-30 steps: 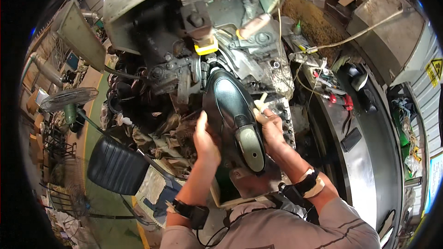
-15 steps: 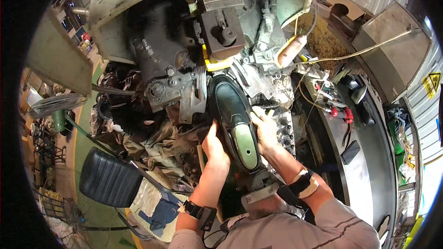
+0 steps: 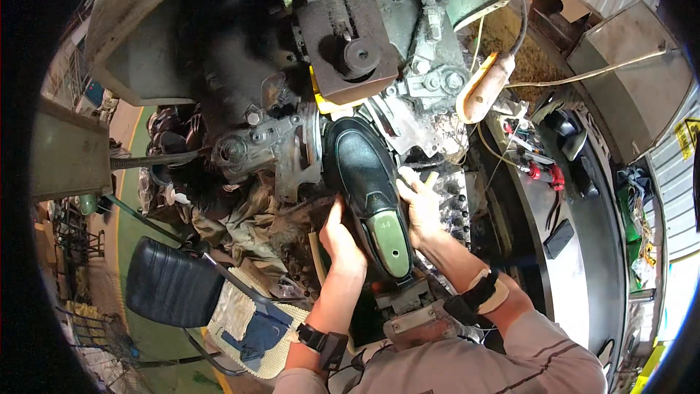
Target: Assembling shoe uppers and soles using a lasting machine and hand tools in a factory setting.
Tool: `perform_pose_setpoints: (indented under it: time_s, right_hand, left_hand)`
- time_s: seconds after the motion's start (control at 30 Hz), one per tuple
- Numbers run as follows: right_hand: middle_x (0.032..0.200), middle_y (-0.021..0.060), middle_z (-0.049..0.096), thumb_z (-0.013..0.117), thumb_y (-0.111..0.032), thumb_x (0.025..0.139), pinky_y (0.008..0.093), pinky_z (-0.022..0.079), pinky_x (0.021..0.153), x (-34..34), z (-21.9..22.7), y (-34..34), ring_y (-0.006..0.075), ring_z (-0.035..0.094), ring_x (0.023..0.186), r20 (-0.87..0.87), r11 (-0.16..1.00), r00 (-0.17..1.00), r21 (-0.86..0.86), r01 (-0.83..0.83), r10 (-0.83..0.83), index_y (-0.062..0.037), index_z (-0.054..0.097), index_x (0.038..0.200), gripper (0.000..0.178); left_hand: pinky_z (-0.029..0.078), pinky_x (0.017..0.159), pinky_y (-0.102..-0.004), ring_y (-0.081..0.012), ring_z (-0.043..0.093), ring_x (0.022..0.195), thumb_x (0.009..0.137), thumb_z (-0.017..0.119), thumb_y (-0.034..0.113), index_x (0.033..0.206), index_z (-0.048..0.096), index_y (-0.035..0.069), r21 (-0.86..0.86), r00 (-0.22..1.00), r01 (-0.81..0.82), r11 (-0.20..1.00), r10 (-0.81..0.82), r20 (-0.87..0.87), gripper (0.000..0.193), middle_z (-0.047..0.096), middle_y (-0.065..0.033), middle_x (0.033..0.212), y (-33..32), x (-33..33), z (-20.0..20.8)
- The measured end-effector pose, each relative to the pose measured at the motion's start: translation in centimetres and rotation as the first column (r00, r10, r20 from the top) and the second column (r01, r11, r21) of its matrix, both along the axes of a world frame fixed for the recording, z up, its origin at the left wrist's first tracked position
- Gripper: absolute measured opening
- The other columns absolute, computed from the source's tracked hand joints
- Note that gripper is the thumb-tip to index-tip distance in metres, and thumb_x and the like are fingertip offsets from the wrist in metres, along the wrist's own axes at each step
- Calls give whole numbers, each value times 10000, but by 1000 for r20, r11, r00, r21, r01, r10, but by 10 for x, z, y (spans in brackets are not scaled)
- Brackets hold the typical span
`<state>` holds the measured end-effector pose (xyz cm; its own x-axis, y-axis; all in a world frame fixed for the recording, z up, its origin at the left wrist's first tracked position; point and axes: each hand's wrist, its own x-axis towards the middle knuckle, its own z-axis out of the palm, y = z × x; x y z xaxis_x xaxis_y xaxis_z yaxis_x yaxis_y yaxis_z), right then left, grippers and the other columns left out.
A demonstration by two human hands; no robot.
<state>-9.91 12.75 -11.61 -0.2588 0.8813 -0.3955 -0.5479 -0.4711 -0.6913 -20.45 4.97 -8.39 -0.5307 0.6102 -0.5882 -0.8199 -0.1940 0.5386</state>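
A black leather shoe (image 3: 359,160) sits on a green shoe last (image 3: 389,237), its toe pointing away from me against the machine's jaws. My left hand (image 3: 342,242) is closed along the shoe's left side, with the fingers partly hidden beneath it. Gripping the right side near the opening is my right hand (image 3: 421,213), whose fingertips have pale coverings. Just beyond the toe hangs a dark metal machine head (image 3: 346,58) with a yellow part (image 3: 328,104) below it. Metal jaws (image 3: 295,149) flank the toe on the left.
A hand lamp (image 3: 487,91) hangs at the right of the machine. Farther right, a dark bench (image 3: 576,270) bears a phone (image 3: 559,239), red-handled tools (image 3: 555,177) and black shoes. A black-backed chair (image 3: 173,284) with cloth on its seat stands at my left.
My view has shifted closer to the machine, which looks larger and higher in the picture. Both hands still hold the shoe in nearly the same place.
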Motion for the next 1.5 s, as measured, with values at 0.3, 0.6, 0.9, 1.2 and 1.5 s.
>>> perform_pose_setpoints:
  time_s: [0.3, 0.6, 0.9, 1.2, 1.5]
  right_hand:
    - [1481, 95, 461, 698, -107, 923, 360, 316, 1161, -8, -21, 7, 208, 430, 1337, -79, 998, 997, 66, -3, 8, -5, 426, 1478, 627]
    - [1576, 120, 300, 748, -104, 890, 394, 272, 1182, -16, -17, 5, 217, 366, 1381, -198, 995, 978, 61, 79, -65, -30, 271, 1559, 824]
    - [1125, 40, 661, 701, -80, 928, 340, 523, 944, -9, -4, 7, 148, 620, 1060, -308, 997, 951, -70, -45, 21, -93, 580, 1228, 324]
    - [1299, 156, 567, 663, -198, 973, 377, 452, 987, 20, -4, 20, 234, 560, 1144, -46, 989, 988, 16, -150, 150, -20, 347, 1459, 606]
    - [1078, 219, 678, 590, -172, 1000, 386, 615, 704, 291, -152, 5, 268, 714, 769, 575, 988, 817, -148, 52, 43, -33, 148, 1555, 723]
  left_hand:
    - [517, 885, -344, -214, 666, 962, 982, 621, 263, 1151, 683, -25, 72, 990, -65, 995, 74, -117, 340, 705, -88, 1136, 7, -11, -57]
    - [528, 802, -320, -163, 651, 877, 1013, 619, 287, 1068, 704, -15, 93, 968, -58, 994, 79, -237, 318, 704, -42, 1014, 12, -10, -67]
    - [548, 820, -379, -210, 673, 913, 1032, 567, 282, 1129, 671, -20, 183, 998, -11, 983, 21, -56, 334, 698, -84, 1062, 13, -13, -65]
    - [480, 896, -283, -156, 629, 979, 992, 655, 272, 1205, 678, -29, -141, 868, -2, 990, -68, -491, 370, 688, -94, 1172, -5, -34, -61]
    - [444, 632, -347, -163, 550, 700, 1015, 552, 431, 969, 647, 14, -598, 883, -326, 732, 11, -469, 431, 576, -39, 772, -226, -159, -349]
